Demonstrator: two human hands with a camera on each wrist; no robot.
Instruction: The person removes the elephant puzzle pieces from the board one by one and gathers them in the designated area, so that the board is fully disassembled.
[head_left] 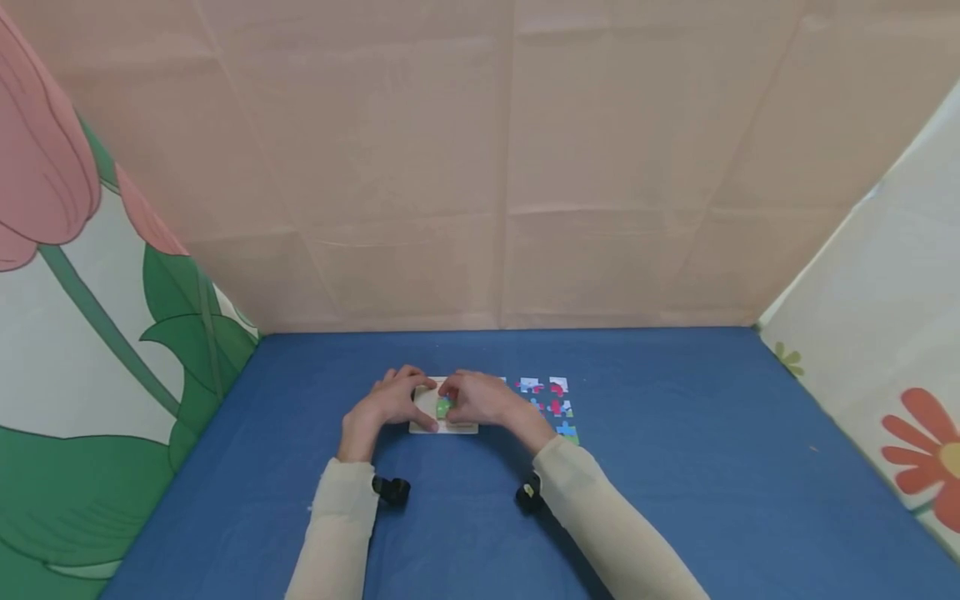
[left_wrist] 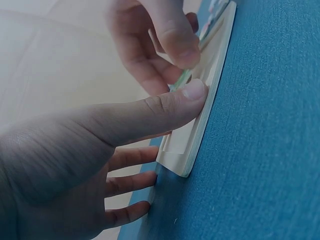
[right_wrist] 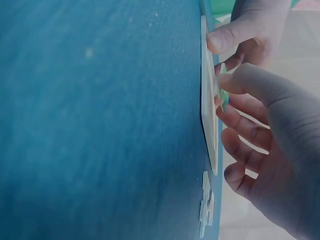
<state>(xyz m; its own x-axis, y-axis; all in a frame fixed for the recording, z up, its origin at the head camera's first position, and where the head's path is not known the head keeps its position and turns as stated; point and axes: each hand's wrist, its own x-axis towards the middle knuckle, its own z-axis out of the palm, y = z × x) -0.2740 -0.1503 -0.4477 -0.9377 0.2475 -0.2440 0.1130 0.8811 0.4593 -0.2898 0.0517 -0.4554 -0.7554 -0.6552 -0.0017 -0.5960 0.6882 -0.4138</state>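
Observation:
A shallow pale wooden puzzle tray (head_left: 463, 428) lies flat on the blue table. My left hand (head_left: 386, 402) spans its left end and steadies it, with the thumb on the near rim (left_wrist: 200, 120) in the left wrist view. Between the thumb and fingers of my right hand (head_left: 483, 400) is a green puzzle piece (head_left: 443, 407), pinched just above the tray. In the right wrist view this piece (right_wrist: 223, 97) stands tilted on edge, partly covered by the fingertips. The right hand hides the right part of the tray.
Several loose puzzle pieces (head_left: 558, 408) in blue, red and white lie on the blue table (head_left: 697, 467) to the right of the tray, some close to the right forearm. A beige wall (head_left: 450, 167) rises behind the table. Each wrist carries a small black camera (head_left: 393, 491).

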